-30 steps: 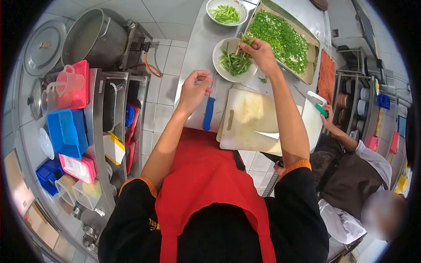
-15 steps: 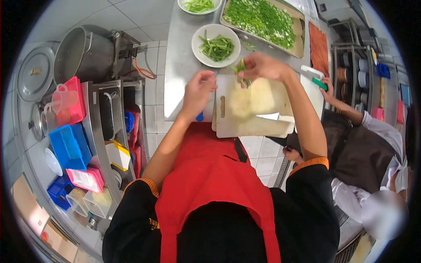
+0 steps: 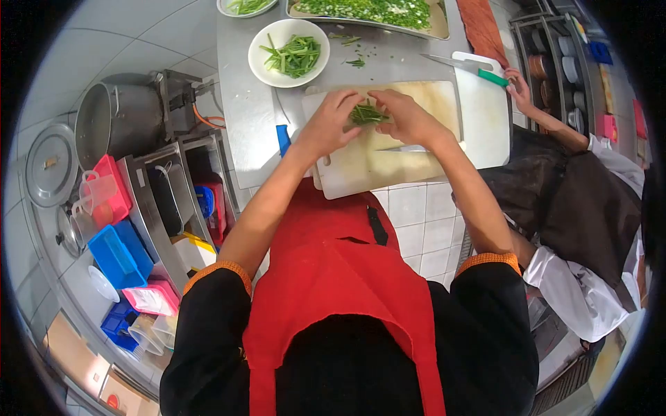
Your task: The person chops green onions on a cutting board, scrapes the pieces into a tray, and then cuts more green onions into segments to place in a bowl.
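Note:
Over the stacked cutting boards [image 3: 416, 97], a small bunch of cut green onion [image 3: 368, 113] sits between my two hands. My right hand [image 3: 406, 118] has its fingers and thumb closed on the bunch from the right. My left hand [image 3: 331, 125] is beside it, fingers curved and thumb apart, at the bunch's left end. A knife [image 3: 409, 148] lies on the board below, its handle hidden by my right forearm. Beyond the boards stands a white bowl [image 3: 258, 68] of green onion lengths.
A tray [image 3: 437, 24] of chopped green onion and another bowl [image 3: 243, 12] stand at the back. Green scraps [image 3: 356, 62] lie on the metal table [image 3: 243, 139]. At right, a co-worker's hand [image 3: 517, 87] is by a green-handled knife [image 3: 492, 77]. A blue handle [image 3: 283, 139] lies at left.
My right hand has lowered the bunch from beside the bowl onto the board area, and my left hand has come in close to it. The view has shifted, showing the table farther up and left.

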The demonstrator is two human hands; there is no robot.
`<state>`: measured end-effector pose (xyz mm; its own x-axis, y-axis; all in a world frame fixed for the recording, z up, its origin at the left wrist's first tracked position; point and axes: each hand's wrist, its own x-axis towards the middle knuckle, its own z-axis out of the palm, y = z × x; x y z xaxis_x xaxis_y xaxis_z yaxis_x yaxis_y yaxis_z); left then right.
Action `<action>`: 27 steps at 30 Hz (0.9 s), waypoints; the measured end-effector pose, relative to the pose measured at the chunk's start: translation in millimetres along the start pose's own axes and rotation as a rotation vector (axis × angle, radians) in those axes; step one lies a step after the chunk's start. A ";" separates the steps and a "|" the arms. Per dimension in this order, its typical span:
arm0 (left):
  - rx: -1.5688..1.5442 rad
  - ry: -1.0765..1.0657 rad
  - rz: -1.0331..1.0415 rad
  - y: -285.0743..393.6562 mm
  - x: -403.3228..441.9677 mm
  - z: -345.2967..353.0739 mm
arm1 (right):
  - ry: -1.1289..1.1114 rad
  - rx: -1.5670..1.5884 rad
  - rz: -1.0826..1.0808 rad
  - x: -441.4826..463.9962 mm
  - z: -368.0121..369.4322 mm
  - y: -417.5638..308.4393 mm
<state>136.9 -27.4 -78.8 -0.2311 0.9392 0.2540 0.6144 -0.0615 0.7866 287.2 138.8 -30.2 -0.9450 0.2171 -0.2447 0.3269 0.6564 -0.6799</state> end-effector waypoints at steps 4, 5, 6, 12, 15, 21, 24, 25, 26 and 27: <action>0.072 -0.129 0.004 -3.2 14.3 -7.3 | 0.198 0.013 0.007 -16.1 17.5 6.3; 0.075 -0.131 0.008 -4.3 17.6 -8.8 | 0.280 0.000 0.001 -17.2 25.0 8.1; 0.083 -0.188 0.007 -5.9 20.6 -9.9 | 0.285 0.002 0.000 -17.2 32.5 9.9; 0.086 -0.235 -0.072 -1.9 9.9 -20.8 | 0.287 0.135 0.103 -27.3 42.1 2.0; 0.066 -0.188 -0.110 -3.5 -0.7 -26.5 | 0.380 0.257 0.142 -35.0 42.8 -4.6; 0.167 -0.154 -0.033 -7.3 -4.3 -28.4 | 0.378 0.102 0.073 -34.1 44.0 8.0; 0.179 -0.119 -0.043 -8.0 -11.8 -38.3 | 0.345 0.082 0.137 -39.5 35.4 13.3; 0.173 -0.096 -0.063 -6.9 -14.0 -42.1 | 0.349 0.128 0.160 -40.9 33.8 15.9; 0.172 -0.098 -0.066 -5.3 -16.0 -44.8 | 0.353 0.173 0.185 -41.0 32.8 17.3; 0.172 -0.071 -0.056 -1.8 -17.7 -47.9 | 0.351 0.176 0.187 -39.9 32.0 17.4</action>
<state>103.7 -60.1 -57.8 -0.2183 0.9614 0.1673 0.7232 0.0443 0.6892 331.0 118.5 -54.3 -0.8066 0.5728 -0.1458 0.4611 0.4556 -0.7615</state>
